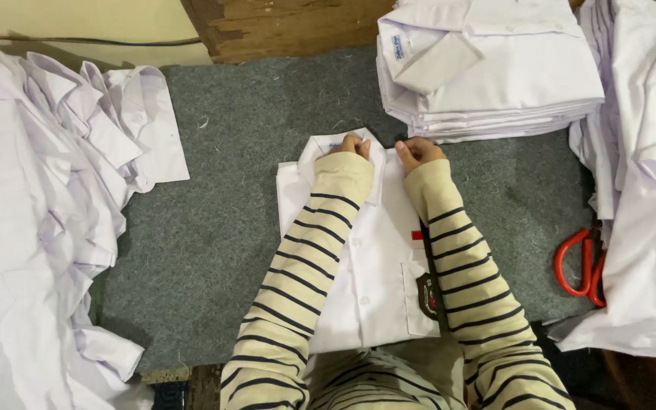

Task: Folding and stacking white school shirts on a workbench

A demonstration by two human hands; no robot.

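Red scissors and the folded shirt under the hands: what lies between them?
In the head view, only bare grey felt mat lies between the red scissors and the folded shirt. The right hand and left hand grip its collar.

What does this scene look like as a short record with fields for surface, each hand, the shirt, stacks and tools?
surface: grey felt mat
left hand: fingers curled on the collar of the white shirt
right hand: fist closed at the same collar, right side
shirt state: folded, lying flat, buttoned front up, dark badge on its pocket
far stack: folded white shirts, neatly piled
left pile: loose white shirts, rumpled
tool: red-handled scissors, partly under white cloth on the right
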